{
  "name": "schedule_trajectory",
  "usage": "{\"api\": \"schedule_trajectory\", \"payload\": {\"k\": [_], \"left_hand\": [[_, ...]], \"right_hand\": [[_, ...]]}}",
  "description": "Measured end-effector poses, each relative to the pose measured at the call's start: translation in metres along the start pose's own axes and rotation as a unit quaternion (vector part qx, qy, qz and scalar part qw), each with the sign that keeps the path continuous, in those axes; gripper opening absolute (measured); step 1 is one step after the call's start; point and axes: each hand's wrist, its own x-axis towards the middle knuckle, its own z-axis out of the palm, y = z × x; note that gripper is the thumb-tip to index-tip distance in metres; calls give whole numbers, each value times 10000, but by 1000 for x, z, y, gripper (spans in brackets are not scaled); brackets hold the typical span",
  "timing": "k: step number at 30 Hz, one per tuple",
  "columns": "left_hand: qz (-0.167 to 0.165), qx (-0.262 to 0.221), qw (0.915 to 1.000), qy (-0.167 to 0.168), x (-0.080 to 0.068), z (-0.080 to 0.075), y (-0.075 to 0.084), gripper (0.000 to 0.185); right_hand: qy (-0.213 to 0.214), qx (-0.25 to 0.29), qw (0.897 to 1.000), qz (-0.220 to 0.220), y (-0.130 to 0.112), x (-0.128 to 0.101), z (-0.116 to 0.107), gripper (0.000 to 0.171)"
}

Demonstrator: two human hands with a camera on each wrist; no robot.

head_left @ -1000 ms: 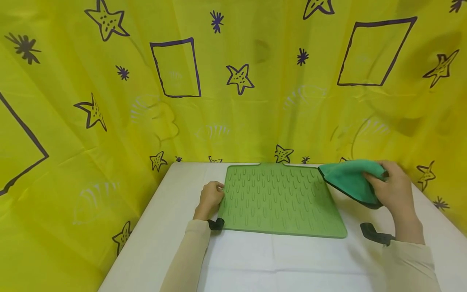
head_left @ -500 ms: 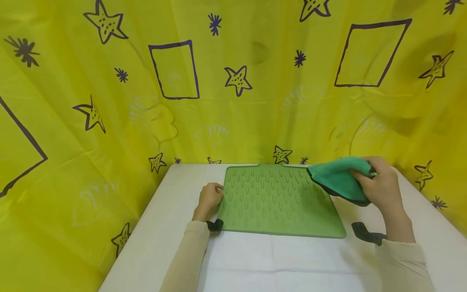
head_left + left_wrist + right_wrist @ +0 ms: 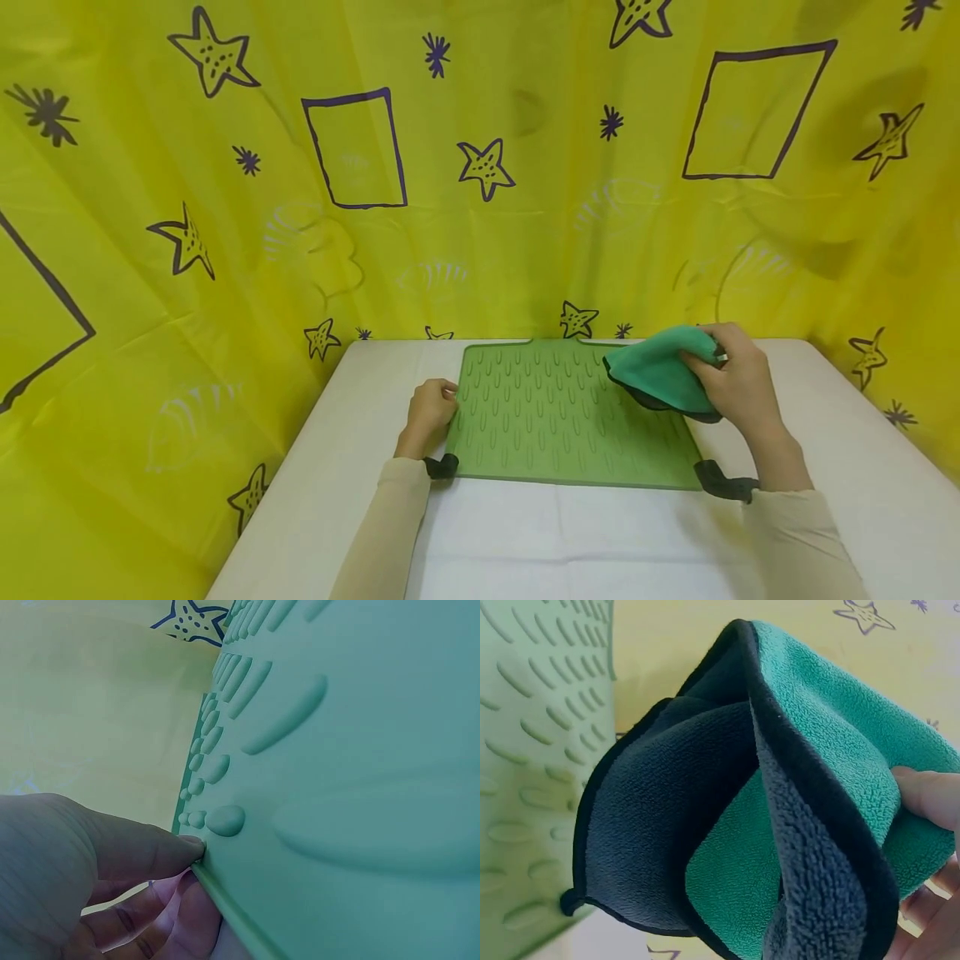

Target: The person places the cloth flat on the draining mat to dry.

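Gripping a folded green cloth [image 3: 660,377] in curled fingers, the right hand [image 3: 738,385] is holding it above the far right corner of the green mat [image 3: 558,412]. That mat is lying flat on the white table [image 3: 360,467], while the left hand [image 3: 431,410] is pinching its left edge.

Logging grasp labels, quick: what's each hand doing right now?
Left hand: pinches the green mat's left edge.
Right hand: grips the folded green cloth.
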Motion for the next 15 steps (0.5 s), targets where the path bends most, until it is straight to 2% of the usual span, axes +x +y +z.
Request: {"api": "schedule_trajectory", "payload": {"k": [7, 15], "left_hand": [[-45, -38, 10000, -8, 1, 1, -2, 34], [22, -25, 10000, 25, 2, 1, -2, 33]], "right_hand": [[196, 85, 9998, -23, -4, 0, 13, 29], [465, 398, 9979, 200, -14, -2, 30, 24]]}}
